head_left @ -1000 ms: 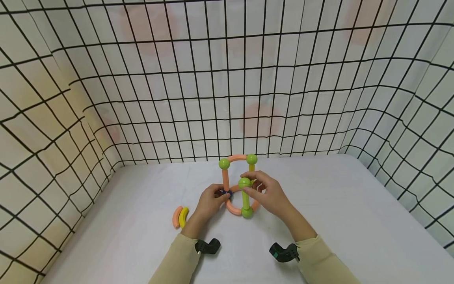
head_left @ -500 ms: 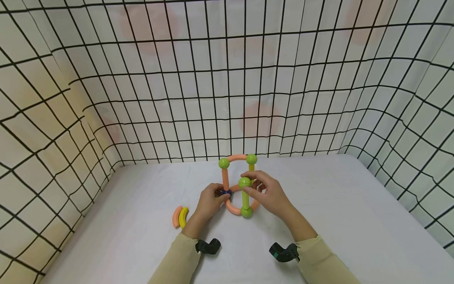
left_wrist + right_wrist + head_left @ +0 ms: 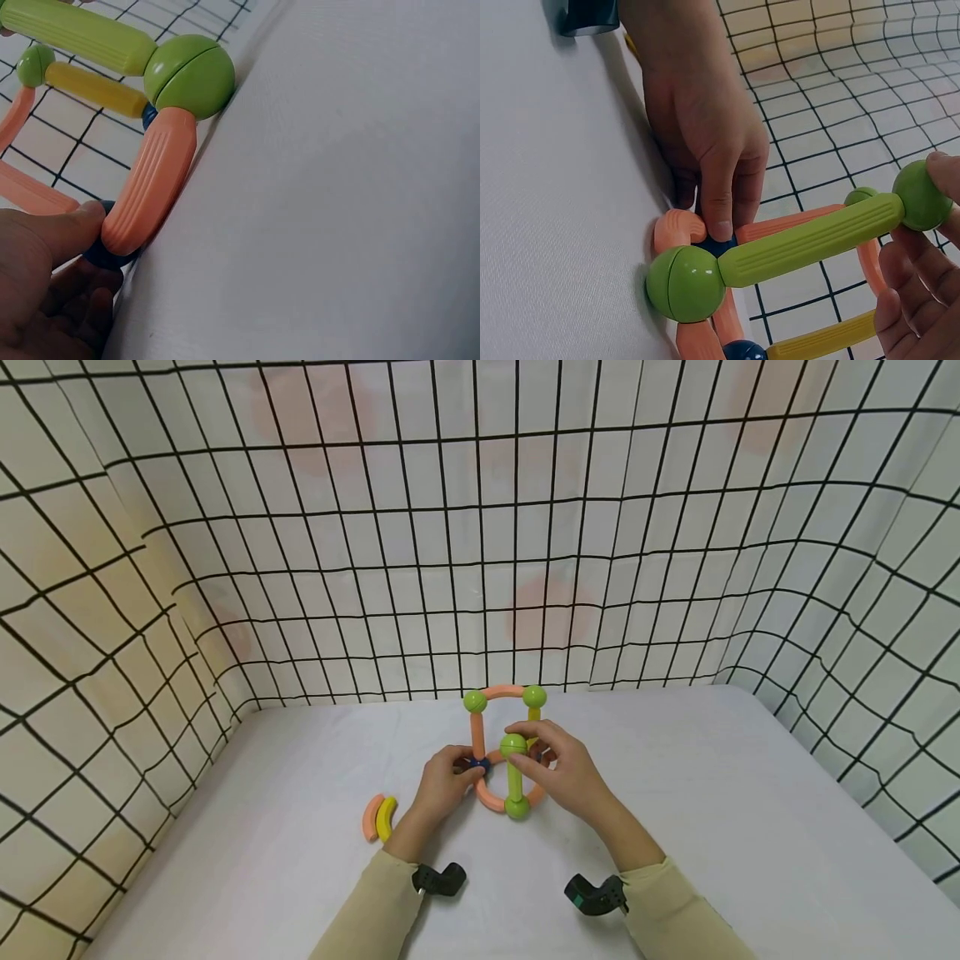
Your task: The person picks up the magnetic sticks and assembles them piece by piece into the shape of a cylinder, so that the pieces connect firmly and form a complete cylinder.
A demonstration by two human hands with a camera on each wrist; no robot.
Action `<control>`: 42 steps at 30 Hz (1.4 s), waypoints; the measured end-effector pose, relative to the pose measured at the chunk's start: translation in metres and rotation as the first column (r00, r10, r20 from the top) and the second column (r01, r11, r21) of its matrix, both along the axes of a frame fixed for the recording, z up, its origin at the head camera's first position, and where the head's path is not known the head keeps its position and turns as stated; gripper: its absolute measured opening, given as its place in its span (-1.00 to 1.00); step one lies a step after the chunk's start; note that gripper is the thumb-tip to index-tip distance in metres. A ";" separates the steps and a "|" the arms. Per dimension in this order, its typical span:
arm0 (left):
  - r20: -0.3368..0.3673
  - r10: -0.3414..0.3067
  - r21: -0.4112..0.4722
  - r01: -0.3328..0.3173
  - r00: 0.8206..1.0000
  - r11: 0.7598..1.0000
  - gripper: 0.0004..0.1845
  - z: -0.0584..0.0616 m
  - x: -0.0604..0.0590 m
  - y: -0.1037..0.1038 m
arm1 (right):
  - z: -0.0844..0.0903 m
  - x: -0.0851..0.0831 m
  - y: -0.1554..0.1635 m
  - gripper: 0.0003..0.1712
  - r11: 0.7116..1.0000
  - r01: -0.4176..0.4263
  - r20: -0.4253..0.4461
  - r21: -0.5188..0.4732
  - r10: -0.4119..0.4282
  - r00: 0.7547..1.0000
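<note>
My left hand (image 3: 444, 783) pinches a dark blue ball (image 3: 480, 764) between thumb and fingers, low on a magnetic-stick construction. From that ball rises an orange rod (image 3: 477, 735) topped by a green ball (image 3: 475, 702). Curved orange sticks (image 3: 154, 176) form a ring along the table. My right hand (image 3: 564, 770) grips the upper green ball (image 3: 922, 196) of an upright green rod (image 3: 810, 240), whose lower green ball (image 3: 686, 285) joins the ring. Behind stands a yellow rod (image 3: 825, 337), rising from another blue ball (image 3: 744, 350). A curved orange stick (image 3: 504, 692) bridges the two far green balls.
Two loose curved sticks, one orange (image 3: 372, 817) and one yellow (image 3: 386, 818), lie beside the left forearm. Black grid netting (image 3: 517, 535) surrounds the white table (image 3: 712, 793) at the back and sides. Black camera mounts (image 3: 596, 894) sit on both wrists.
The upright green rod and my right hand have shifted very slightly left, while the far green balls sit a touch further right. Both hands keep their hold.
</note>
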State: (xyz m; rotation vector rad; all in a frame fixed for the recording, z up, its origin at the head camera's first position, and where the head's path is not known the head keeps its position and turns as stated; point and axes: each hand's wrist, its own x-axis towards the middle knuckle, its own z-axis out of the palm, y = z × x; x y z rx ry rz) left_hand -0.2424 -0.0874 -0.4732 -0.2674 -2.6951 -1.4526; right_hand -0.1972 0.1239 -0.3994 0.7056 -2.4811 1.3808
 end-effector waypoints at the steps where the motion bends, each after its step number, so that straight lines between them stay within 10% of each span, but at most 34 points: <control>1: 0.006 0.003 0.007 -0.003 1.000 1.000 -0.64 0.000 0.000 0.000 | 0.000 0.000 0.000 -0.60 1.000 0.003 0.000 0.002 -0.003 1.000; 25: 0.008 0.012 0.011 -0.013 1.000 1.000 -0.63 -0.001 0.001 0.000 | -0.007 -0.005 0.001 -0.49 0.999 -0.041 -0.038 0.012 0.042 0.998; 42: 0.033 0.011 0.015 -0.012 0.999 1.000 -0.63 -0.001 0.001 0.000 | -0.031 -0.010 0.020 -0.35 0.992 -0.034 0.136 0.119 0.017 0.991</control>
